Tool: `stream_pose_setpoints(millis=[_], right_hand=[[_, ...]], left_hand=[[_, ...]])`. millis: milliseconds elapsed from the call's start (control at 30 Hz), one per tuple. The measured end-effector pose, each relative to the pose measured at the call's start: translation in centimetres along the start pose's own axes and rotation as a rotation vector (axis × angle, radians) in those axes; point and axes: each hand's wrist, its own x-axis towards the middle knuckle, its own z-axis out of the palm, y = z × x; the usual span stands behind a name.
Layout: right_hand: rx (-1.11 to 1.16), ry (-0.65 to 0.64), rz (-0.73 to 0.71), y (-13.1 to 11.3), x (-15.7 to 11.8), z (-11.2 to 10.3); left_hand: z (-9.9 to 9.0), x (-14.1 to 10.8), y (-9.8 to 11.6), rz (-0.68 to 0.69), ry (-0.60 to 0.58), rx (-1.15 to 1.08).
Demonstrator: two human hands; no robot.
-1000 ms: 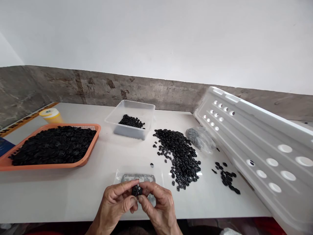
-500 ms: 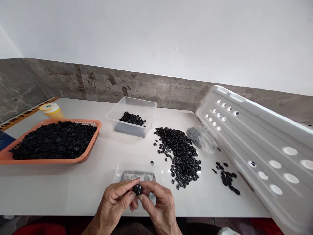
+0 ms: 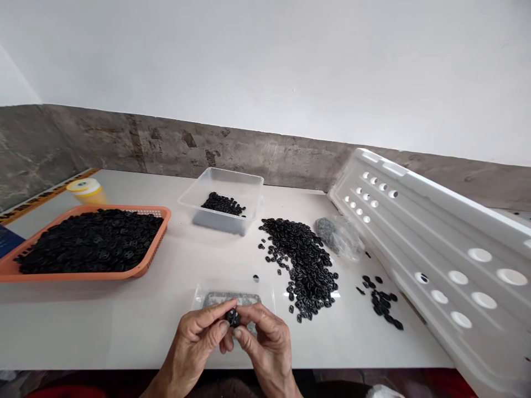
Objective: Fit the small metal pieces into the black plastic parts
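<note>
Between the fingertips of both hands sits a small black plastic piece with holes in it. My left hand pinches it from the left with thumb and forefinger. From the right, my right hand closes thumb and forefinger on the same piece. Just behind the hands lies a shallow clear tray holding small grey metallic bits, partly covered by my fingers. To the right spreads a pile of small black pieces of similar look.
An orange basket heaped with black parts stands at left, a yellow-lidded cup behind it. A clear bin with black pieces is at the back. Rightward are a plastic bag, loose black parts and a leaning white perforated panel.
The hands hold nearly the same pose around the black piece. The whole view has shifted slightly.
</note>
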Motion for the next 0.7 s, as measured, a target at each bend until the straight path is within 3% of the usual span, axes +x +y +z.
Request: stream_pose_setpoints(millis=[133, 300, 500, 700], right_hand=[[0.023, -0.008, -0.055, -0.7, -0.2, -0.2], [0.149, 0.015, 0.054, -0.8, -0.3, -0.4], [0.505, 0.020, 0.240, -0.1, -0.9, -0.1], [0.747, -0.024, 0.379, 0.0, -0.7, 0.4]], left_hand=[[0.2, -0.2, 0.2, -0.108, -0.039, -0.089], [0.6, -0.4, 0.5, -0.205, -0.052, -0.176], [0.9, -0.8, 0.3, -0.210, -0.054, -0.241], [0.7, -1.2, -0.2, -0.120, -0.105, -0.267]])
